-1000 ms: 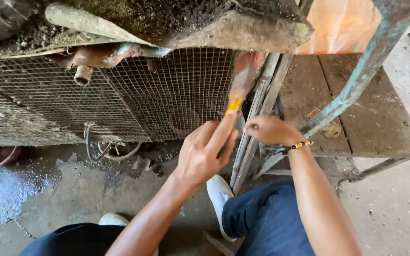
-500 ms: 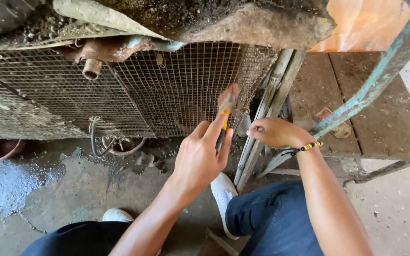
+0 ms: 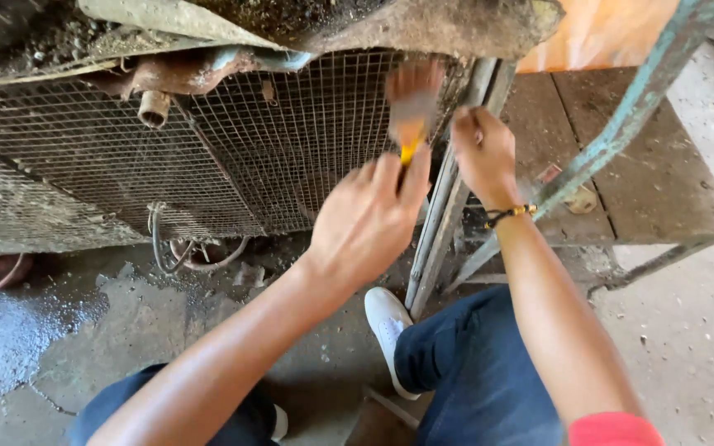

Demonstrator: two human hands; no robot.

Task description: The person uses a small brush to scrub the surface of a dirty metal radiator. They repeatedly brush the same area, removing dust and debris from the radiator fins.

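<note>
Left hand (image 3: 369, 219) closed around a paintbrush (image 3: 411, 103) with yellow handle, bristles up against the wire mesh panel (image 3: 208, 140) near its right edge, just under the crusted top ledge (image 3: 423, 25). Brush has climbed from mid-mesh a second ago to the panel's upper right corner; blurred, so mid-stroke, working up that edge. Right hand (image 3: 483, 153) curled on the grey upright frame post (image 3: 448, 215) beside the mesh, also higher than before. Rusty pipe stub (image 3: 154, 107) at upper left untouched.
</note>
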